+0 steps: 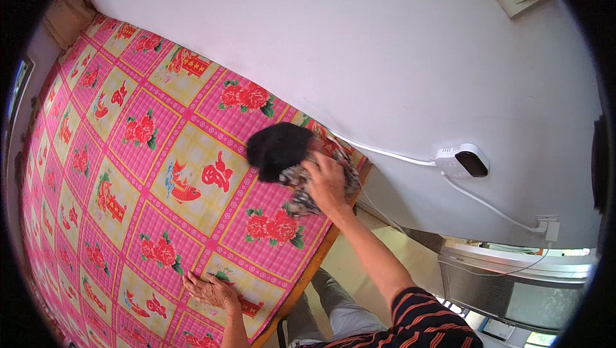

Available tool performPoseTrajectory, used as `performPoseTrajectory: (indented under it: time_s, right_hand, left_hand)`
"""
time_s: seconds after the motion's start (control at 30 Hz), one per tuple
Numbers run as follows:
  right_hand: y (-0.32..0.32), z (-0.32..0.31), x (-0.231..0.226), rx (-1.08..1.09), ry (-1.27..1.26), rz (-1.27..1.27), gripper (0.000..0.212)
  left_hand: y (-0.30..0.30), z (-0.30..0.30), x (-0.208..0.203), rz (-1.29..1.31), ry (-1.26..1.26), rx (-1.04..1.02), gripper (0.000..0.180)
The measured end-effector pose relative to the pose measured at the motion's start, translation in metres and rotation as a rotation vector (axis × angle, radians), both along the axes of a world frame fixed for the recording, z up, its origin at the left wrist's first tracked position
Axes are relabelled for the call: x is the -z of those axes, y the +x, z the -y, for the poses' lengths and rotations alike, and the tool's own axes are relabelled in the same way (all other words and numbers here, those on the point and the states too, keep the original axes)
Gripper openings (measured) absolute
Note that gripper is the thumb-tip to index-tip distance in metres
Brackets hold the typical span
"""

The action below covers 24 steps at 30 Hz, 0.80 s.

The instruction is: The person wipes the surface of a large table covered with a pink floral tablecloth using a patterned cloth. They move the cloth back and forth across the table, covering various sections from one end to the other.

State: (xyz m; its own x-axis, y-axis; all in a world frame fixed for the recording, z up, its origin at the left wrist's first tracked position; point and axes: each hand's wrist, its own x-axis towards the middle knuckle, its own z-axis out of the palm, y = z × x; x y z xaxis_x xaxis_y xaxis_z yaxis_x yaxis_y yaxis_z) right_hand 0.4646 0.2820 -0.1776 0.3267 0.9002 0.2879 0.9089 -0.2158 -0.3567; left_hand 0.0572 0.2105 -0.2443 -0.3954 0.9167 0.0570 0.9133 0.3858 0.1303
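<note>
A pink and yellow checked sheet (pixel 186 98), printed with flowers and fish, covers a wide bed-like platform. My left hand (pixel 212 292) lies flat on it near the front edge, its fingers spread and holding nothing. Close to the wall, at the platform's right end, is a bunched heap of fabric: a plain black cloth (pixel 277 149) and a grey, black and white patterned cloth (pixel 305 199). My right hand (pixel 326 182) grips the patterned cloth from above, with its fingertips by the black part. Motion blurs this hand and the fabric, so whether they are one piece cannot be told.
A white wall (pixel 308 46) borders the platform's far side. On it sits a white power strip (pixel 462 161) with a dark-faced device; its cables run to the platform and to a wall outlet (pixel 548 227). A grey cabinet-like unit (pixel 487 284) stands at the lower right.
</note>
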Motion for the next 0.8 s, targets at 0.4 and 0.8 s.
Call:
performPoseTrajectory:
  time_s: [0.4, 0.8]
  right_hand:
    - [0.005, -0.016, -0.009, -0.058, -0.034, 0.02, 0.074]
    - [-0.073, 0.03, 0.0, -0.407, -0.31, 0.013, 0.082]
  left_hand:
    - [0.005, 0.005, -0.004, 0.0, -0.009, -0.006, 0.057]
    - [0.002, 0.002, -0.005, 0.042, -0.028, -0.002, 0.059]
